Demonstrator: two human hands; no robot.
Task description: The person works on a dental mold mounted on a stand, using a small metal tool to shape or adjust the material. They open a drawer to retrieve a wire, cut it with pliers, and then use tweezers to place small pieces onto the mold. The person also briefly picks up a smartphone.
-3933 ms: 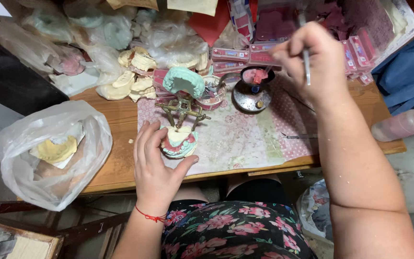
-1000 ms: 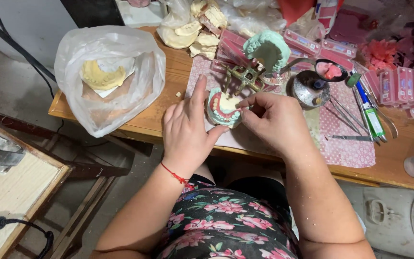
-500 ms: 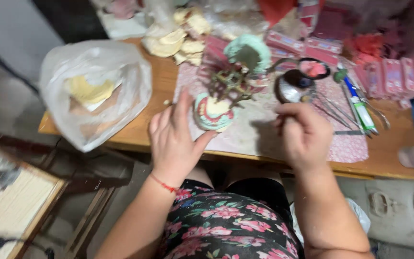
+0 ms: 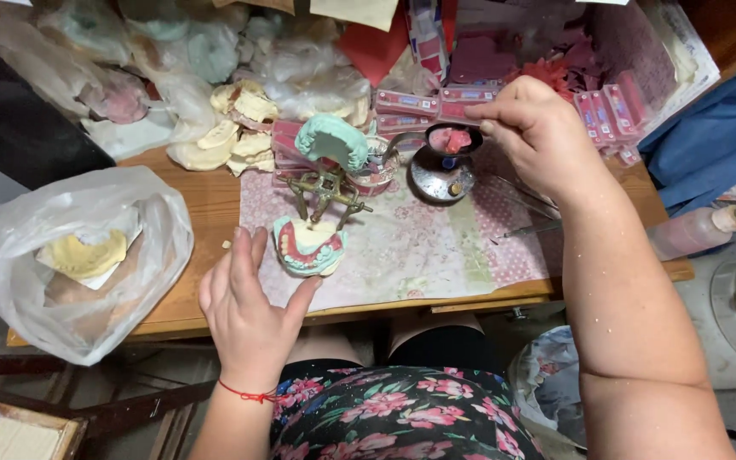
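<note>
Left hand (image 4: 244, 302) loosely cupping teal plaster denture model (image 4: 308, 247); right hand (image 4: 538, 132) pinching thin metal tool over pink wax dish (image 4: 453, 140).

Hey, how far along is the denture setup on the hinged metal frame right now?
Done: pink wax and teeth sit on the lower cast. In hand: left hand steadies that cast; right hand reaches to the pink wax cup. Left: the green upper cast shows no teeth from here.
</note>
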